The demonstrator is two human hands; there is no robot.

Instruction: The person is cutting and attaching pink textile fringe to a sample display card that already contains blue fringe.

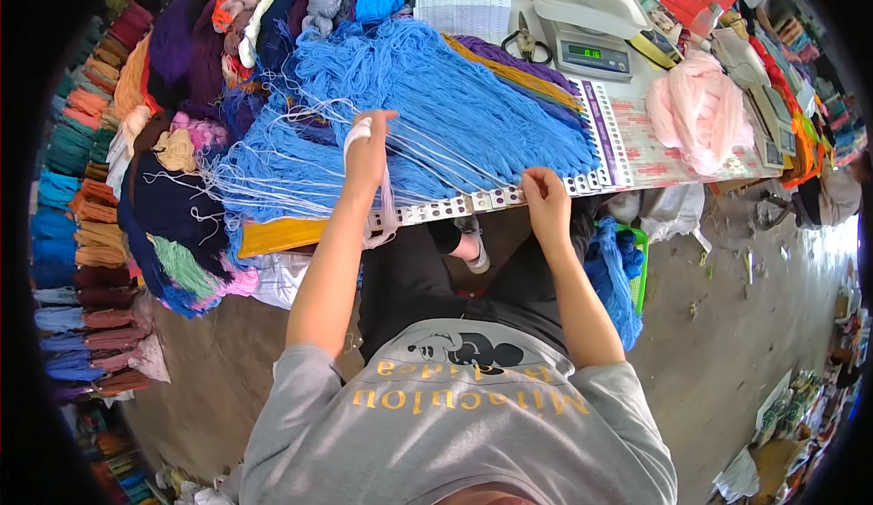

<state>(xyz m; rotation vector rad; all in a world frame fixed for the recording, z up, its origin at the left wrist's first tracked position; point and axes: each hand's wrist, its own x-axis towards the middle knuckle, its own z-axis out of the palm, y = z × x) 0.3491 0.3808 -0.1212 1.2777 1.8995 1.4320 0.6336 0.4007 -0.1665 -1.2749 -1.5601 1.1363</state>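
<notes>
Blue thread (409, 78) lies spread in a wide fan over the table, its strands running to a white perforated card strip (446, 207) along the near edge. My left hand (366, 155) is closed above the blue thread, a pale pinkish-white hank (388, 200) looped over it and hanging down past the strip. Several white strands (446, 152) stretch across the blue between the left side and the strip's holes. At the strip's right part my right hand (546, 200) has its fingertips pinched together; what lies between them is too small to make out.
Black-handled scissors (526, 43) and a digital scale (591, 55) sit at the back. A pale pink hank (698, 112) lies on the right. Dark and coloured hanks (173, 196) crowd the left. Below the table stands a green basket (641, 269) with blue thread.
</notes>
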